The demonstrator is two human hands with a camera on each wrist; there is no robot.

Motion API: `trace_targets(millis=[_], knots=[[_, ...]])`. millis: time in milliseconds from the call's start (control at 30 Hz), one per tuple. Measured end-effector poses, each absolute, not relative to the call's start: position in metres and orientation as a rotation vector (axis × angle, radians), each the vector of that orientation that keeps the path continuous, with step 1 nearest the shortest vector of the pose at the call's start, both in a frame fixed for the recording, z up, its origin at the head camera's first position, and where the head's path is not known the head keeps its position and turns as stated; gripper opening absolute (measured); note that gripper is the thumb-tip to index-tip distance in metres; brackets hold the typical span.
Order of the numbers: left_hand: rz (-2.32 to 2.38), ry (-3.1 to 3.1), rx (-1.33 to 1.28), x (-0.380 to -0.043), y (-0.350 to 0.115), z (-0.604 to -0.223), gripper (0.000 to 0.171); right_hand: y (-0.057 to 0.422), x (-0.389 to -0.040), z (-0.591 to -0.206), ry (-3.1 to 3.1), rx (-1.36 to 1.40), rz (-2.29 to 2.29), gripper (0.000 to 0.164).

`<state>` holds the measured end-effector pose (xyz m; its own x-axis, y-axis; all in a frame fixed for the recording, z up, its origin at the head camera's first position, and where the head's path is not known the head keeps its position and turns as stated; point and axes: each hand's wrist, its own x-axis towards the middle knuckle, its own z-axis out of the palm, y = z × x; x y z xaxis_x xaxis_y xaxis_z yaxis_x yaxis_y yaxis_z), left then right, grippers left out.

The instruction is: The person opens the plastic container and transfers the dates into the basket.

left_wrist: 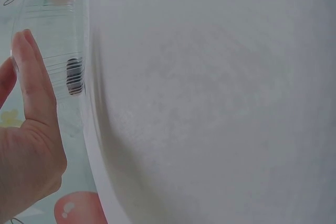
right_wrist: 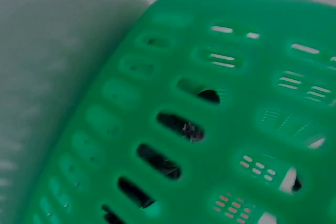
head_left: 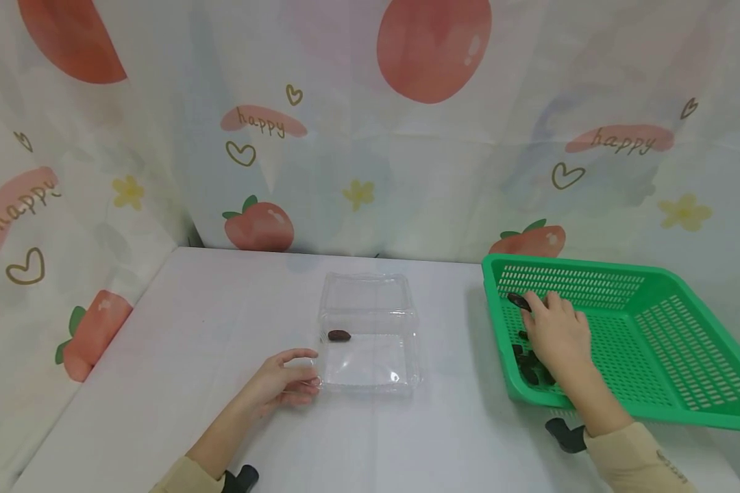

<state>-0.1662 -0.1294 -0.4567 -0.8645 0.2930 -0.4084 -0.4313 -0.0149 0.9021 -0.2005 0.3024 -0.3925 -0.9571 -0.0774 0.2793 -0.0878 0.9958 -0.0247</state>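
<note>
My right hand reaches into a green plastic basket. Between its thumb and fingers it pinches a dark oblong date-like piece, near the basket's left wall. More such dark pieces lie in the basket's near left corner, partly behind the hand. To the left, my left hand rests its fingers, fairly straight, against the left side of a clear plastic box. One dark brown oblong piece lies inside the box, near its left wall. The right wrist view shows dark pieces through the basket's slots.
The clear box's lid stands open at its back. Both containers sit on a white-covered table. Behind it hangs a printed cloth with fruit and hearts. Dark wrist straps show by the sleeves.
</note>
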Motion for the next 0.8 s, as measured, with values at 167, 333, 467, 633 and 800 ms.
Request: trace_targets(millis=[167,333,467,633,800], knots=[[1.926,1.776,-0.146,-0.166,-0.130,-0.456,0.054,0.308,-0.202,-0.394,-3.004,0.126,-0.050,0.030],[1.925,1.778,-0.155,-0.167,-0.130,-0.456,0.053,0.309,-0.204,-0.398,-3.056,0.157,-0.091,0.026],[1.921,1.783,-0.159,-0.167,-0.130,-0.455,0.053,0.309,-0.205,-0.401,-3.090,0.181,-0.125,0.023],[1.916,1.792,-0.172,-0.167,-0.130,-0.456,0.053,0.309,-0.206,-0.403,-3.170,0.174,-0.149,0.032],[1.915,1.799,-0.177,-0.167,-0.130,-0.457,0.051,0.310,-0.207,-0.404,-3.241,0.165,-0.140,0.037]])
